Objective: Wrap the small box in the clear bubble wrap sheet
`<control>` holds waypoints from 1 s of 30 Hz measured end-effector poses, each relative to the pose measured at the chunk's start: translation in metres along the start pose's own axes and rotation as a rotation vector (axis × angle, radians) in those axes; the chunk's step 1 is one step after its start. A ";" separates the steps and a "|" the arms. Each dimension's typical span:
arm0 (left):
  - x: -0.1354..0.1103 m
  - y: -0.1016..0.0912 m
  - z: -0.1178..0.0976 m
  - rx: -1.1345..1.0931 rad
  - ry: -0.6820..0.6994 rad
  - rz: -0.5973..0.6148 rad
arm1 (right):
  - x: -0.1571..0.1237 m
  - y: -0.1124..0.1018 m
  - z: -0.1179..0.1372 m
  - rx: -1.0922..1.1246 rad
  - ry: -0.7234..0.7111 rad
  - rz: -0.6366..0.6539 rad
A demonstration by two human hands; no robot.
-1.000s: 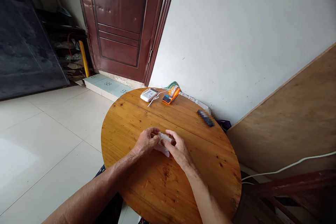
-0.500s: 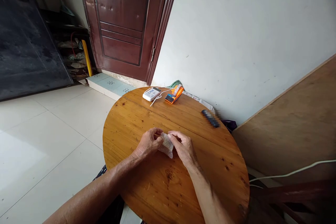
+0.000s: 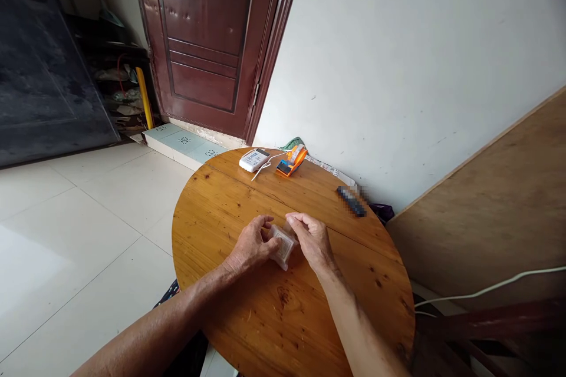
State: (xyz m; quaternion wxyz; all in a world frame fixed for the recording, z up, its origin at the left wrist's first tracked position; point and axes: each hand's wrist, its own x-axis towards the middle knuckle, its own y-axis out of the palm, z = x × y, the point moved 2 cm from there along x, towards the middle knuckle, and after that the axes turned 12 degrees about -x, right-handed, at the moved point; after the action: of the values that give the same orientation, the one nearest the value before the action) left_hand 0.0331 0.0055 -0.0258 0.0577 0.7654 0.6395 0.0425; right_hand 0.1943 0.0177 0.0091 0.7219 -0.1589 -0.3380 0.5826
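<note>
Over the middle of a round wooden table (image 3: 247,318), both my hands pinch a small clear plastic packet (image 3: 283,246). My left hand (image 3: 253,244) grips its left side with fingers curled. My right hand (image 3: 312,238) holds its upper right edge between thumb and fingertips. The packet is see-through with something pale inside; I cannot make out what. It hangs just above the tabletop between the two hands.
At the table's far edge lie a white device (image 3: 253,159) with a white cord, an orange tape dispenser (image 3: 290,162) and a dark flat bar (image 3: 351,201). A white wall and a dark red door (image 3: 207,35) stand behind. A wooden board (image 3: 495,200) leans at right, with a white cable (image 3: 486,290).
The packet has turned between my fingers, now showing its clear face more squarely. My hands have shifted slightly on it; the view has barely moved.
</note>
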 end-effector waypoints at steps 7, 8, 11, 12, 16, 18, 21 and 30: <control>-0.006 0.004 -0.007 -0.065 0.021 0.049 | 0.047 -0.023 0.002 0.017 0.032 -0.148; -0.006 0.004 -0.008 -0.055 0.015 0.049 | 0.053 -0.027 0.003 0.012 0.029 -0.170; -0.005 0.003 -0.007 -0.001 0.018 0.055 | 0.064 -0.036 0.006 0.018 0.027 -0.209; -0.005 0.002 -0.007 0.028 0.027 0.055 | 0.066 -0.037 0.006 0.025 0.027 -0.212; -0.005 0.001 -0.008 0.120 0.083 0.060 | 0.063 -0.040 -0.001 0.051 0.048 -0.218; -0.005 0.001 -0.008 0.135 0.096 0.055 | 0.056 -0.042 -0.009 0.072 0.084 -0.274; -0.005 0.001 -0.007 0.154 0.096 0.067 | 0.036 -0.048 -0.017 0.097 0.118 -0.352; -0.002 0.001 -0.002 0.121 0.128 0.104 | -0.037 -0.017 0.002 -0.195 -0.151 -0.072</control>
State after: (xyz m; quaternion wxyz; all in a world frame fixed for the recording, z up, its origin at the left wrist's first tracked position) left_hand 0.0331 0.0032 -0.0233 -0.0319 0.7954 0.6027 0.0554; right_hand 0.2018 -0.0220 0.0098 0.6960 -0.1718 -0.4517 0.5310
